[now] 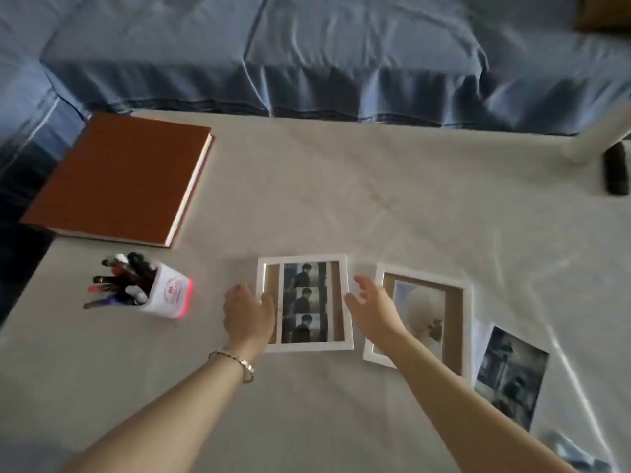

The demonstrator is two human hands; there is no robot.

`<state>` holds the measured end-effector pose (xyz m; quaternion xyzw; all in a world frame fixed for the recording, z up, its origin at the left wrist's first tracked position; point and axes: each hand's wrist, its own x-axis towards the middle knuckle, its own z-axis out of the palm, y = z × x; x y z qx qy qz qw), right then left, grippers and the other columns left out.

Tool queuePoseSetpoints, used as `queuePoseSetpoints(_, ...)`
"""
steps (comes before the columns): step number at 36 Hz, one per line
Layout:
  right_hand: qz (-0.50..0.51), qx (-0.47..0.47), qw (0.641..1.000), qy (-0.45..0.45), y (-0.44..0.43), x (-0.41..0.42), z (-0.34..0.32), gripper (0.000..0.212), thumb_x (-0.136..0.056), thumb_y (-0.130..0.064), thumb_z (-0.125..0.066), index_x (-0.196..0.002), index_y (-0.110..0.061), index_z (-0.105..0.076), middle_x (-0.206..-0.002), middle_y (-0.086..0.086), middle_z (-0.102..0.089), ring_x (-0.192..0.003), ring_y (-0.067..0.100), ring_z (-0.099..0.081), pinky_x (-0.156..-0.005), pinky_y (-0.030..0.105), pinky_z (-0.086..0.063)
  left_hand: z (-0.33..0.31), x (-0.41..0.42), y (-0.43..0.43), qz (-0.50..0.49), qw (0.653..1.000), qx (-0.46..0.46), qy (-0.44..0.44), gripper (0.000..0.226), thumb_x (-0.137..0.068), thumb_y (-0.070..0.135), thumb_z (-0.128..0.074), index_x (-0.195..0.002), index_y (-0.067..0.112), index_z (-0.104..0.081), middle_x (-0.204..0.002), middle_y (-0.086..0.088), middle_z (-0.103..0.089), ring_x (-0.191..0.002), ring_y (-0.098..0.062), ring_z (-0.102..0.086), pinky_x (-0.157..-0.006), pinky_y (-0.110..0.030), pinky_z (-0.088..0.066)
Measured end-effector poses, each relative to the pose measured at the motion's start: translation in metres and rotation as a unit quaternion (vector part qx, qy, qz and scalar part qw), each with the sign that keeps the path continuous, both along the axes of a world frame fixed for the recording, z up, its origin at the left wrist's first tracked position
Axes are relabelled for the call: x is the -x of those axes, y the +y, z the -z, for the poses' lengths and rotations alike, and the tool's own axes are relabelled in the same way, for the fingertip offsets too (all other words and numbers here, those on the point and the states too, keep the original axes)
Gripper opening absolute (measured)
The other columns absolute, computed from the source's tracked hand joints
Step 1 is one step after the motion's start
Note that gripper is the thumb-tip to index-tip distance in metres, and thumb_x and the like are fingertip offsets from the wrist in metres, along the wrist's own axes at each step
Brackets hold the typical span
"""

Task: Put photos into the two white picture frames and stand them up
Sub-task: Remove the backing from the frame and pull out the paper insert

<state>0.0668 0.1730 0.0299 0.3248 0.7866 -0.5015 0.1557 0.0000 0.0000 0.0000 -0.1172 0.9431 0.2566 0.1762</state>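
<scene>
The left hand (247, 312) sits at the left rail of the first frame (307, 346), thumb laid on the rail. I cannot tell whether its bent fingers have got under the edge. The right hand (370, 308) is spread and loose just off the opposite rail, holding nothing. Past it, to its right, lies the second frame (426, 277), flat too, and beyond that a loose photo (512, 373). Both frames already show a picture inside, so standing them up looks to be what is left. The frame is probably light and stiff, with a breakable, slippery front. Best taken by both side rails, fingers kept off the pane, then tilted up from the far edge
</scene>
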Motion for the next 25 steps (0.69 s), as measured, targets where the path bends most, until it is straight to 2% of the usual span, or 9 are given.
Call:
queuePoseSetpoints(2,-0.002,-0.01,1.0,0.013,-0.001,0.008,0.021,0.046,-0.095,-0.023,-0.043,-0.139,-0.016,-0.031,-0.141,0.008,-0.04,-0.098,0.014,-0.049,-0.078,0.021,-0.038,0.02,0.007,-0.001,0.005,0.998,-0.03,0.05,0.025,-0.092,0.017,-0.04,-0.085,-0.001,-0.056,-0.097,-0.018,-0.056,-0.1,-0.035,-0.048,-0.087,-0.043,-0.044)
queuePoseSetpoints(5,0.002,0.008,0.999,0.031,-0.002,0.018,0.05,0.038,-0.095,-0.021,-0.04,-0.133,-0.015,-0.037,-0.125,0.002,-0.052,-0.086,0.011,-0.055,-0.071,0.021,-0.046,0.048,0.014,-0.004,-0.01,0.992,-0.103,0.074,0.039,-0.093,0.015,-0.037,-0.055,0.011,-0.041,-0.064,-0.008,-0.045,-0.079,-0.039,-0.049,-0.077,-0.049,-0.043)
queuePoseSetpoints(7,-0.001,-0.001,0.999,0.046,-0.002,0.02,0.067,0.026,-0.095,-0.018,-0.039,-0.121,-0.016,-0.045,-0.101,-0.001,-0.058,-0.066,0.005,-0.05,-0.052,0.016,-0.039,0.056,0.014,-0.004,-0.034,0.985,-0.147,0.084,0.036,-0.095,0.019,-0.037,-0.061,0.012,-0.049,-0.069,-0.007,-0.05,-0.081,-0.039,-0.052,-0.077,-0.048,-0.045)
queuePoseSetpoints(9,0.021,-0.03,0.997,0.069,-0.001,0.022,0.082,0.023,-0.095,-0.017,-0.04,-0.116,-0.014,-0.048,-0.092,0.003,-0.058,-0.063,0.007,-0.046,-0.049,0.014,-0.032,0.058,0.017,-0.003,-0.08,0.977,-0.178,0.091,0.025,-0.095,0.02,-0.041,-0.09,0.01,-0.063,-0.091,-0.005,-0.058,-0.091,-0.027,-0.055,-0.087,-0.04,-0.045)
queuePoseSetpoints(11,0.035,-0.053,0.995,0.077,-0.001,0.022,0.093,0.012,-0.094,-0.016,-0.04,-0.089,-0.024,-0.047,-0.078,-0.002,-0.051,-0.059,0.006,-0.042,-0.047,0.013,-0.027,0.063,0.021,-0.002,-0.125,0.968,-0.2,0.088,0.024,-0.093,0.016,-0.046,-0.11,0.008,-0.061,-0.102,-0.003,-0.059,-0.097,-0.02,-0.053,-0.088,-0.031,-0.041)
queuePoseSetpoints(13,0.044,-0.083,0.991,0.097,-0.006,0.021,0.101,0.029,-0.092,-0.015,-0.042,-0.066,-0.028,-0.037,-0.069,-0.005,-0.042,-0.055,0.005,-0.037,-0.046,0.013,-0.024,0.066,0.021,-0.001,-0.137,0.963,-0.214,0.09,0.026,-0.09,0.012,-0.051,-0.114,0.008,-0.06,-0.11,-0.004,-0.061,-0.097,-0.018,-0.053,-0.084,-0.026,-0.039)
queuePoseSetpoints(16,0.069,-0.064,0.988,0.122,-0.015,0.02,0.106,0.012,-0.09,-0.021,-0.049,-0.086,-0.017,-0.059,-0.094,0.002,-0.058,-0.072,0.013,-0.056,-0.057,0.025,-0.05,0.065,0.02,0.002,-0.153,0.957,-0.228,0.09,0.028,-0.09,0.012,-0.052,-0.117,0.009,-0.059,-0.119,-0.007,-0.06,-0.104,-0.02,-0.053,-0.083,-0.026,-0.037)
queuePoseSetpoints(19,0.094,-0.028,0.986,0.136,-0.017,0.022,0.097,0.028,-0.09,-0.025,-0.052,-0.116,-0.014,-0.055,-0.117,0.005,-0.055,-0.09,0.019,-0.058,-0.074,0.031,-0.054,0.056,0.024,0.001,-0.153,0.956,-0.242,0.069,0.029,-0.092,0.017,-0.049,-0.119,0.011,-0.056,-0.121,-0.007,-0.057,-0.109,-0.023,-0.051,-0.085,-0.028,-0.036)
queuePoseSetpoints(25,0.116,0.038,0.967,0.225,-0.009,0.016,0.063,0.027,-0.09,-0.016,-0.054,-0.115,-0.011,-0.061,-0.097,0.002,-0.067,-0.076,0.009,-0.057,-0.062,0.014,-0.045,0.027,0.029,-0.013,-0.165,0.929,-0.322,0.084,0.032,-0.094,0.016,-0.047,-0.125,0.013,-0.052,-0.124,-0.001,-0.053,-0.118,-0.023,-0.048,-0.095,-0.03,-0.036)
